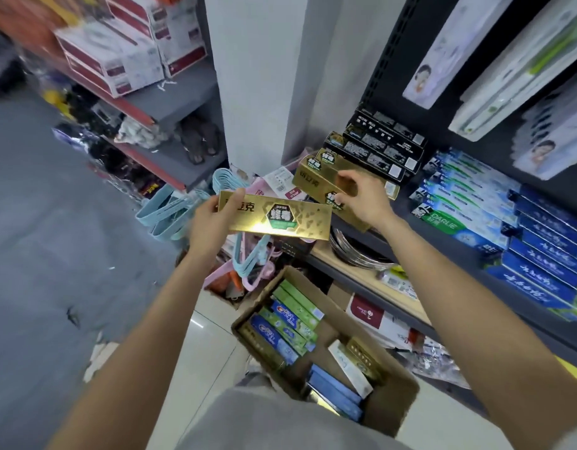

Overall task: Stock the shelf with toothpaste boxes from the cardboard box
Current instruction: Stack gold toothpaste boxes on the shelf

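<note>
My left hand (215, 216) grips a gold toothpaste box (280, 219) by its left end, level in the air left of the shelf. My right hand (361, 198) pinches another gold box (322, 177) lying on the gold stack at the left end of the dark shelf (443, 235). Black boxes (378, 144) sit behind that stack; green-and-white boxes (459, 203) and blue boxes (547, 251) fill the shelf to the right. The open cardboard box (394, 401) stands on the floor below, holding several green, blue and gold toothpaste boxes (287, 326).
Blue and pink hangers (170, 212) pile on the floor below my left hand. Metal pans (355, 251) rest on a wooden lower shelf. A white pillar (254, 76) stands behind. Left shelves hold white-and-maroon boxes (118, 53). Packaged toothbrushes (508, 66) hang above the shelf.
</note>
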`<state>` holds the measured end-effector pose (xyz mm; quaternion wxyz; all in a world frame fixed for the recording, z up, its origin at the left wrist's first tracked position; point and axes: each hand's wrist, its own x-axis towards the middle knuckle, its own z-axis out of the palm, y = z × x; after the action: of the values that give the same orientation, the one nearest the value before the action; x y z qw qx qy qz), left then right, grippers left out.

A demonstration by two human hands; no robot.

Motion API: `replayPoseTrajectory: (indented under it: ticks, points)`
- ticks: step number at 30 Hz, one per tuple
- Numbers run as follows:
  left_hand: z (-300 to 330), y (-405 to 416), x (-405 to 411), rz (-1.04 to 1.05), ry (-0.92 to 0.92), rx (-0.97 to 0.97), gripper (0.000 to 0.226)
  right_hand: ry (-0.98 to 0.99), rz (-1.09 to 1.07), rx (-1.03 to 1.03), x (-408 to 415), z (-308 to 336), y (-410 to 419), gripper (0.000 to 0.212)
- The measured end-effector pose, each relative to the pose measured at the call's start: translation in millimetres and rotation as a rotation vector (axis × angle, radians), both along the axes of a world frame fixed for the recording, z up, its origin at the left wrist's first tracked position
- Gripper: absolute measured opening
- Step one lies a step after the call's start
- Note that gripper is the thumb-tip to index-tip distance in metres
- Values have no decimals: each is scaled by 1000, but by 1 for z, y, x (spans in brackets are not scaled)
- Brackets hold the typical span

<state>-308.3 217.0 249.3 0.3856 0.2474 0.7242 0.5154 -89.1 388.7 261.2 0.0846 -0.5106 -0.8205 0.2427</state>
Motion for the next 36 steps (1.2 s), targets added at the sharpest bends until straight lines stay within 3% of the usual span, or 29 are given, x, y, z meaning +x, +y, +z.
replayPoseTrajectory:
  ticks: [3, 11, 13, 15, 17, 18, 20, 23, 27, 29, 33, 36]
  points:
    - [0, 4, -3, -5, -9, -11, 22, -7, 10, 7, -5, -2, 9, 55]
    - [-6, 18, -8, -57, 8, 4, 29, -312, 43, 353, 9, -20, 18, 51]
    - [-9, 23, -6, -92, 46, 27, 37, -309, 3, 437, 12, -19, 9, 49]
    - [-12, 29, -3, -145, 80, 28, 46, -75, -83, 359, 14, -10, -9, 45]
    - [-9, 35, 3, -209, 79, 46, 57, 183, -96, 54, 15, -1, -29, 48]
    - [-7, 40, 6, -240, 67, 50, 61, 218, -53, -93, 16, 4, -39, 55]
    - [-3, 53, 15, -301, 53, 62, 51, 156, 39, -260, 19, 4, -49, 71]
    - [-3, 77, 24, -402, 91, 65, 23, 86, -46, -149, 28, -6, -44, 69]
    - [-26, 120, 29, -555, 227, 18, 53, -147, -223, 205, 34, -25, -38, 57]
    - [-33, 133, 39, -589, 131, -28, 64, -252, -307, 224, 38, -33, -35, 51]
    - [-29, 144, 67, -602, 119, -13, 47, -336, -502, 217, 41, -38, -31, 56]
    - [-27, 150, 77, -460, 155, -70, 53, -389, -568, 245, 43, -36, -30, 73]
